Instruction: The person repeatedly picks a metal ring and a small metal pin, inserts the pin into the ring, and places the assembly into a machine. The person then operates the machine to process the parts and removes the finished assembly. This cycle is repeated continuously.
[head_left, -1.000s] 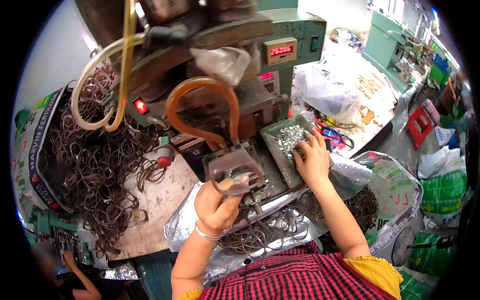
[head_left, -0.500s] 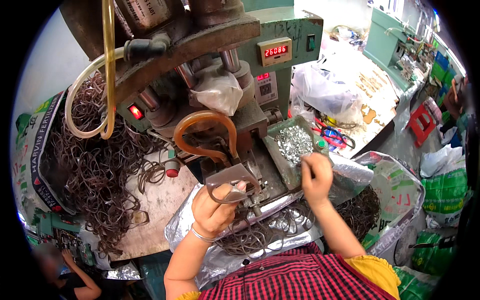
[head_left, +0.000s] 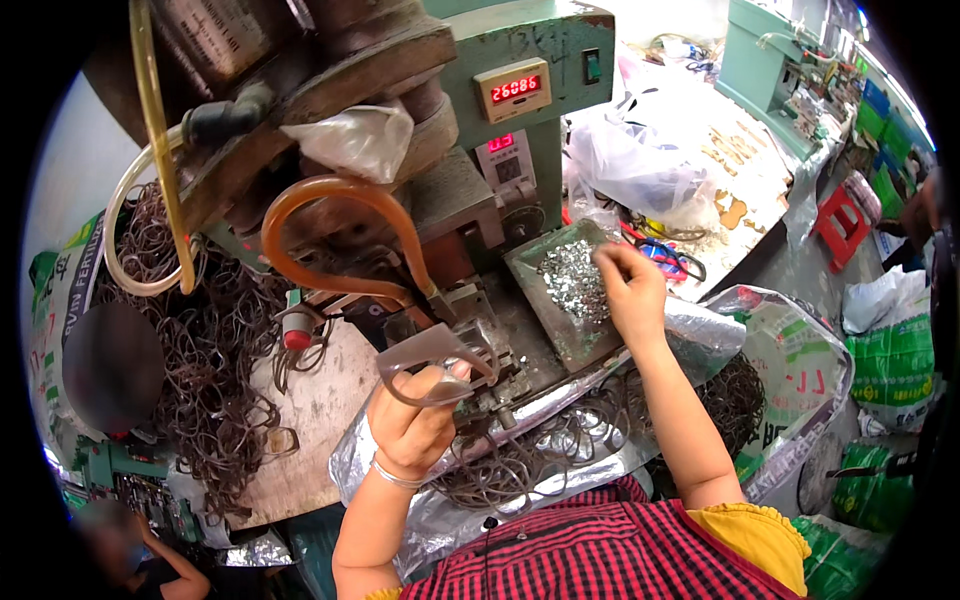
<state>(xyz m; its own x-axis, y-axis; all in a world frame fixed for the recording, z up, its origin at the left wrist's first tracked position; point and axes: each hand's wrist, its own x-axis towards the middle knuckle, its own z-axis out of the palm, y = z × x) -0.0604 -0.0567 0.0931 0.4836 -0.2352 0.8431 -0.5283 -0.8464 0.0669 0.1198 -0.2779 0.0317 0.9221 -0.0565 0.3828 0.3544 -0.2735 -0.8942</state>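
Fingers of the left hand (head_left: 415, 425) pinched a brown loop (head_left: 440, 375) at the green press (head_left: 520, 150) — right hand (head_left: 628, 295), fingertips narrowed, hovered over the tray of silver clips (head_left: 570, 290) beside it, probably picking one.

A green press machine (head_left: 545, 60) with a red-digit counter (head_left: 513, 89) stood at centre. An orange hose (head_left: 340, 200) looped before it, beside a clear yellowish tube (head_left: 150, 150) and a crumpled plastic bag (head_left: 350, 140). A heap of dark wire rings (head_left: 200, 340) lay at left beyond a wooden board (head_left: 320, 400). A red stool (head_left: 838, 225) and green sacks (head_left: 890, 360) stood at right.
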